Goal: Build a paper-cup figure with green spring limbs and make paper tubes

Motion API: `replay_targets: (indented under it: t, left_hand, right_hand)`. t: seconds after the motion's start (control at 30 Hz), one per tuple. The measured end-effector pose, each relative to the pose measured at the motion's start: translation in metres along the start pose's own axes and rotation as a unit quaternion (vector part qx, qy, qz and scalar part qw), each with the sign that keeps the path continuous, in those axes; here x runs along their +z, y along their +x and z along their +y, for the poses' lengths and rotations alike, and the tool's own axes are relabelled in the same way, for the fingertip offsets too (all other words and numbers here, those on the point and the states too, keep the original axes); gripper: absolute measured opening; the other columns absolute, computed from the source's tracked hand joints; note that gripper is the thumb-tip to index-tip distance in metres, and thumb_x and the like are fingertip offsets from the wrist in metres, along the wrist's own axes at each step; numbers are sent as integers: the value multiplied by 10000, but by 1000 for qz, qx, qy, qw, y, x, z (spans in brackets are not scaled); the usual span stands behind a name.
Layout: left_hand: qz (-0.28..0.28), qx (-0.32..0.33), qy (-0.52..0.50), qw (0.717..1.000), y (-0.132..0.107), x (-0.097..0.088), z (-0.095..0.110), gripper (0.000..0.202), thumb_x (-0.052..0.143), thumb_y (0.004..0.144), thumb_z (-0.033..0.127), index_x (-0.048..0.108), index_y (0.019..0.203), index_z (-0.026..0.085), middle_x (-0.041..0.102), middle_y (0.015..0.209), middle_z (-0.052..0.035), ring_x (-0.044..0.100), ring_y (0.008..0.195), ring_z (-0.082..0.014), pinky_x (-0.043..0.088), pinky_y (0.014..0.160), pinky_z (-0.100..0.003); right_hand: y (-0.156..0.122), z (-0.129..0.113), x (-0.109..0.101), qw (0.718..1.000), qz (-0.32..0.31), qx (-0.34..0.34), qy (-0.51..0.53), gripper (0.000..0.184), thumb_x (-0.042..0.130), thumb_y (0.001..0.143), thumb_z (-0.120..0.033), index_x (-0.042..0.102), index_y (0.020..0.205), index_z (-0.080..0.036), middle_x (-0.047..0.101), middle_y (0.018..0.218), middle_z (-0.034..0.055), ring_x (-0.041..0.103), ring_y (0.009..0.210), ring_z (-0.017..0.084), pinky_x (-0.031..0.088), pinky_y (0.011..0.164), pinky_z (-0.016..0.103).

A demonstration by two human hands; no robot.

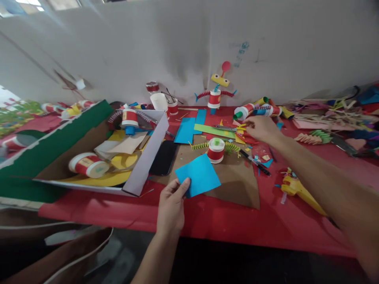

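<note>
My left hand [171, 205] pinches a corner of a blue paper square [199, 175], held just above a brown cardboard sheet [233, 185] on the red table [219, 221]. My right hand [262, 128] reaches far across the table, fingers curled down onto scissors with yellow handles [229, 128] and paper scraps beside green and blue paper strips [213, 131]. A red-and-white paper cup with coiled yellow-green paper arms [215, 150] stands on the cardboard between my hands.
A cardboard box lid [148, 157] with cup figures and yellow paper lies at the left, a black phone [164, 157] beside it. A finished cup robot [215, 94] stands by the wall. A black pen [255, 161], a yellow glue gun [299, 189] and paper scraps lie at the right.
</note>
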State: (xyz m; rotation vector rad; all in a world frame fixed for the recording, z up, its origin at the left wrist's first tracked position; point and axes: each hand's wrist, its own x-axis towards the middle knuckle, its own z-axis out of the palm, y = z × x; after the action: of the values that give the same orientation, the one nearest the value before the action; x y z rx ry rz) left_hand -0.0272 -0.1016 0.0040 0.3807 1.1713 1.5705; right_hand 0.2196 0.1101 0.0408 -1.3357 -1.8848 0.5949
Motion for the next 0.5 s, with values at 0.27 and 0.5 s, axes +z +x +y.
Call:
replay_targets:
  t: [0.27, 0.5]
  left_hand:
    - [-88, 61, 96, 990, -22, 12, -13, 139, 737, 745, 283, 738, 838, 180, 719, 769, -9, 640, 723, -141, 521, 751, -272]
    - [-103, 68, 135, 983, -31, 5, -1, 131, 744, 735, 286, 720, 740, 158, 656, 658, 4, 572, 612, -109, 486, 618, -230]
  right_hand:
    - [-126, -97, 36, 945, -217, 85, 228, 272, 680, 768, -445, 644, 868, -194, 670, 745, 16, 602, 628, 148, 493, 541, 273]
    - [-140, -93, 23, 881, -254, 170, 361, 301, 802, 637, -358, 666, 850, -195, 699, 804, -1, 645, 764, 151, 531, 730, 306]
